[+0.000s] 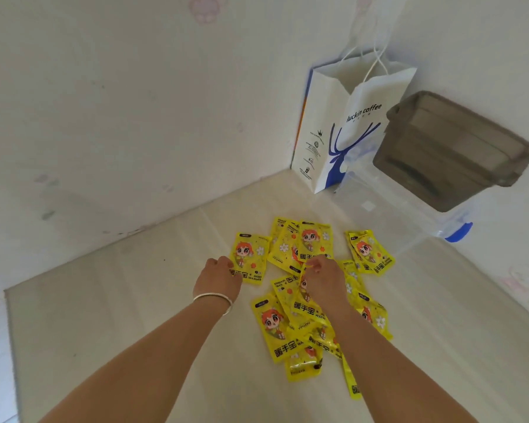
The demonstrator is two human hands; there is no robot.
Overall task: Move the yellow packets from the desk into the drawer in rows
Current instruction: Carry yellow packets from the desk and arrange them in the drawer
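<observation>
Several yellow hand-warmer packets (300, 303) lie in a loose, overlapping heap on the pale desk (135, 300). One packet (252, 254) lies apart at the heap's left, face up. My left hand (217, 277), with a silver bangle on the wrist, has curled fingers on that packet's lower left corner. My right hand (326, 280) is over the middle of the heap, its fingers curled round the top edge of a packet (304, 305) that tilts up under the palm. No drawer is in view.
A white and blue paper coffee bag (333, 132) stands in the far corner against the wall. Beside it sits a clear plastic box (388, 221) with a blue latch, and a grey-brown tub (458, 148) rests on top. The desk's edge (8, 315) runs along the left.
</observation>
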